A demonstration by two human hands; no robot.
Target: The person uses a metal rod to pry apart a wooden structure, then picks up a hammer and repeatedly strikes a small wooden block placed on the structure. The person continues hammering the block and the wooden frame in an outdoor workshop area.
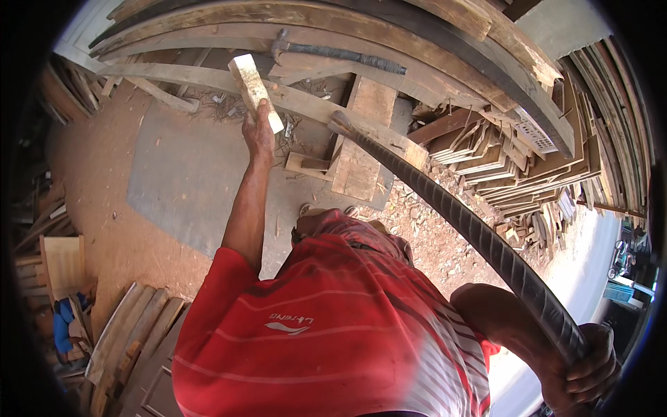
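Observation:
My left hand [258, 133] is closed round the lower part of a short, pale wood block [249, 82], held up in front of me; most of its fingers are behind the block. Out at the right, my right hand [590, 368] grips a long, dark, ribbed pry bar [451, 201]. The bar runs up and leftward, and its flattened tip [340, 122] appears over a narrow board [299, 101]. Beyond the block, a claw hammer [340, 55] with a dark wrapped handle lies on the stacked planks.
Long planks [389, 31] span the far side. A short wooden bench [363, 167] stands before me, with scraps beside it. Stacked boards [528, 170] and rubble [445, 215] are at the right. More planks [132, 333] lean at the lower left.

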